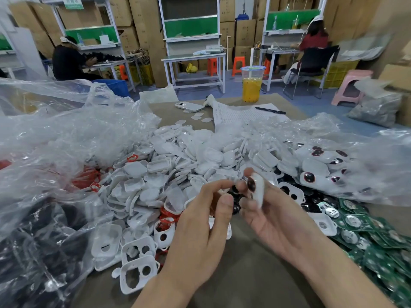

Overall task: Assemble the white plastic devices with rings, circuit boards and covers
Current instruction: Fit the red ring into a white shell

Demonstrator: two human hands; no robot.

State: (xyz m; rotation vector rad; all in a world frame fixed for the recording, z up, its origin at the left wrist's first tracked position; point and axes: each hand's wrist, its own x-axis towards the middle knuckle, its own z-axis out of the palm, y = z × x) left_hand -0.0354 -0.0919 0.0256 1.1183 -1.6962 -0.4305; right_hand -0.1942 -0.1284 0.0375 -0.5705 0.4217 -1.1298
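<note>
My right hand [273, 214] holds a white plastic device [258, 190] edge-on, thumb and fingers curled round it; a dark ring shows on its face. My left hand [200, 230] hovers just left of it with fingers curled, fingertips near the device; whether it pinches a small part is unclear. A heap of white covers [189, 156] fills the table's middle. White shells with holes [138, 272] lie front left. Green circuit boards [378, 241] are piled at the right. Black rings [235, 207] lie under my fingers.
Clear plastic bags [55, 141] spread over the left, another bag [367, 174] with finished devices at the right. At the table's far end stand a cup of orange drink [252, 85], a phone [189, 106], a pen [270, 110] and paper. Other people work at benches behind.
</note>
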